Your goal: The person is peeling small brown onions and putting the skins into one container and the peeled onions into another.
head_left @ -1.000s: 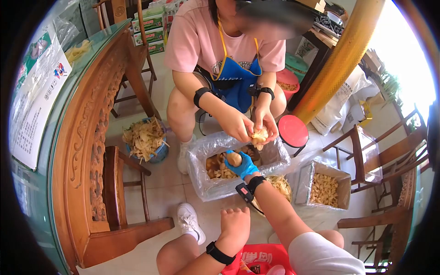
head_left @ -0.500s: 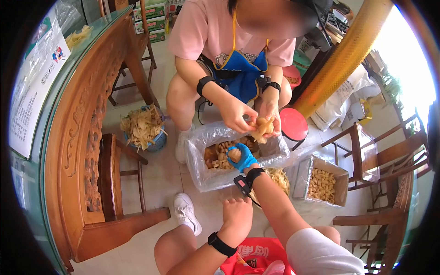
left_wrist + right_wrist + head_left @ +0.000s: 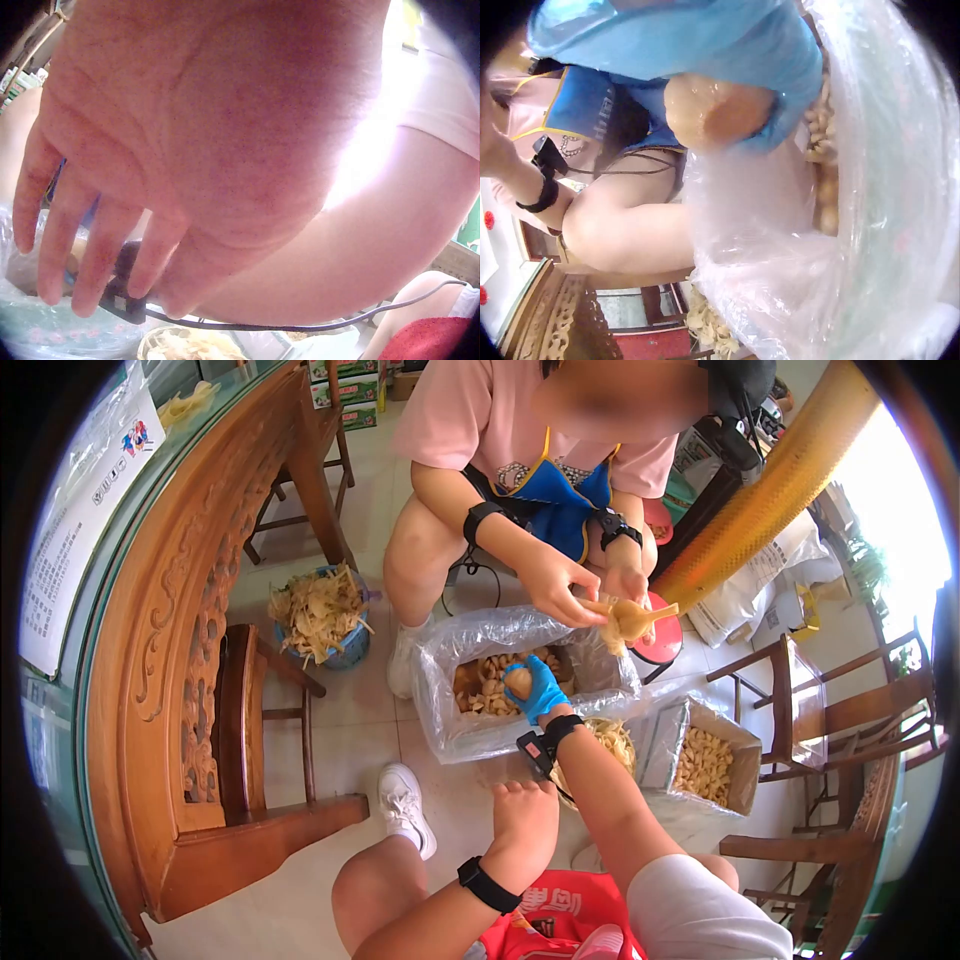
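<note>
My right hand (image 3: pixel 543 688), in a blue glove, grips a pale, round garlic bulb (image 3: pixel 518 681) over the plastic-lined box (image 3: pixel 462 746). In the right wrist view the bulb (image 3: pixel 694 112) looks smooth and wet, with a brownish flat side, and gloved fingers wrap behind it. Loose garlic cloves (image 3: pixel 487 697) lie in the box below. My bare left hand (image 3: pixel 525 818) hangs near my knees, holding nothing; its fingers extend loosely in the left wrist view. Opposite, another person's hands work on a stalked garlic bulb (image 3: pixel 632 620) with loose skin.
Right of the lined box are a basket of peelings (image 3: pixel 612 742) and a second box (image 3: pixel 742 800) holding cloves. A blue bucket (image 3: pixel 350 650) heaped with dry skins stands left. Wooden chairs, a red stool (image 3: pixel 662 650) and a carved table (image 3: pixel 190 660) surround the work.
The person opposite has turned their garlic bulb and pulled at its skin; its stalk now points right. My right hand still holds its bulb over the box, and the head view has shifted.
</note>
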A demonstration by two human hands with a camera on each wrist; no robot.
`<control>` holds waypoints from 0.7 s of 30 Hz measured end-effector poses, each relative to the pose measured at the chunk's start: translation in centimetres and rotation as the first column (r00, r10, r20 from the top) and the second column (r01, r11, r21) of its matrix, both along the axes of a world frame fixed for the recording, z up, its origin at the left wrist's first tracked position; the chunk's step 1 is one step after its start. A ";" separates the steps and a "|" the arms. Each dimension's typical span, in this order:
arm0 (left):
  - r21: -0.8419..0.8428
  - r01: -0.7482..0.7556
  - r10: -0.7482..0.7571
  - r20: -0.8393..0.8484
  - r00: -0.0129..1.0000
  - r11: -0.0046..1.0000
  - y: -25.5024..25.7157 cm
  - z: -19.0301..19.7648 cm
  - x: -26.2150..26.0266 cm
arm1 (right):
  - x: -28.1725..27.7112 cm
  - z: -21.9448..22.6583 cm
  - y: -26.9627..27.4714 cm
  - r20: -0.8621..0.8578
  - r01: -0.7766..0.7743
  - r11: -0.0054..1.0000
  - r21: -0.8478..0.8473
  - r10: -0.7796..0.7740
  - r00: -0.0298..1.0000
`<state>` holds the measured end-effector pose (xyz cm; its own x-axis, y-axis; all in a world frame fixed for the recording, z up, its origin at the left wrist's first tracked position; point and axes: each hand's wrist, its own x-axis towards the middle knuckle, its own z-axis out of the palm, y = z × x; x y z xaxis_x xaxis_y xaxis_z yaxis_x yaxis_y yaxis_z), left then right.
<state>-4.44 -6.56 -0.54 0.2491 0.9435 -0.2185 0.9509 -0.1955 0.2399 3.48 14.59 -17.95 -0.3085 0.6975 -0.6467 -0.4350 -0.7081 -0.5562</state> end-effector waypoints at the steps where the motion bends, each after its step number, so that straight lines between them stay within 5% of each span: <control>1: 0.009 0.004 -0.004 -0.002 1.000 1.000 0.0 0.0 0.1 | 0.0 -0.4 0.2 0.003 0.053 0.998 -0.031 -0.053 0.999; 5: 0.032 0.014 -0.013 -0.012 1.000 0.999 -0.1 -0.1 0.2 | 0.7 -1.8 0.0 -0.196 0.121 0.992 -0.045 -0.128 0.972; 7: 0.031 0.012 -0.011 -0.016 1.000 0.999 -0.1 -0.2 0.3 | 1.0 -1.5 -0.2 -0.412 -0.055 0.998 -0.023 0.041 0.910; 11: 0.043 0.007 -0.006 -0.013 1.000 0.999 -0.1 -0.1 0.3 | -0.1 -6.2 1.2 -0.281 0.015 0.995 0.097 0.013 0.960; 16: 0.007 0.009 -0.008 -0.022 1.000 1.000 -0.1 0.1 0.5 | -0.3 -2.9 -0.1 -0.586 0.161 0.971 -0.179 -0.237 0.775; 19: -0.010 0.004 -0.004 -0.030 1.000 1.000 0.2 0.1 0.6 | -1.0 -2.5 -0.1 -0.586 0.267 0.908 -0.324 -0.414 0.696; 21: -0.016 0.004 -0.005 -0.041 0.999 1.000 0.1 -0.1 0.6 | -0.7 -2.7 -0.1 -0.572 0.214 0.937 -0.275 -0.338 0.748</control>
<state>-3.88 -6.47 -0.69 0.2440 0.9388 -0.2431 0.9591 -0.1966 0.2036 2.76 14.53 -20.62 -0.4883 0.7044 -0.5151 -0.8263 -0.5631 0.0133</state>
